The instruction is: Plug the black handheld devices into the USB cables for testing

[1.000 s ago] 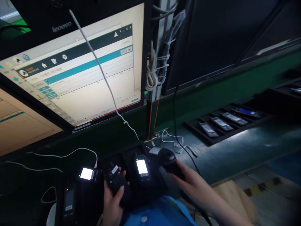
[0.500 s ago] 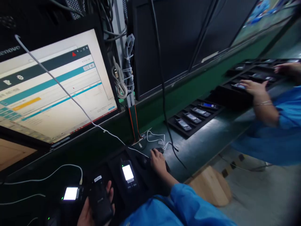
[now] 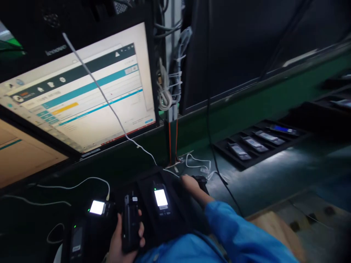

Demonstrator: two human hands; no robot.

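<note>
My left hand (image 3: 120,241) grips a black handset (image 3: 131,223) held upright on its edge, low in view. To its right another handset with a lit screen (image 3: 161,199) sits in a black holder (image 3: 148,182). A third handset with a lit screen (image 3: 97,207) lies to the left, with a white cable plugged in. My right hand (image 3: 192,184) rests over a black scanner-like device (image 3: 201,181) on the bench, in a blue sleeve. Whether its fingers close around the device is not visible.
A Lenovo monitor (image 3: 82,91) showing a software window leans above the bench, a white cable (image 3: 109,106) hanging across it. A black tray (image 3: 241,164) with several phones lies at right on the green belt. A cardboard box (image 3: 274,226) stands below.
The view swung back left, so the neighbouring person's hands left the picture. My left hand turned the black handset onto its edge. My right hand stayed on the black device.
</note>
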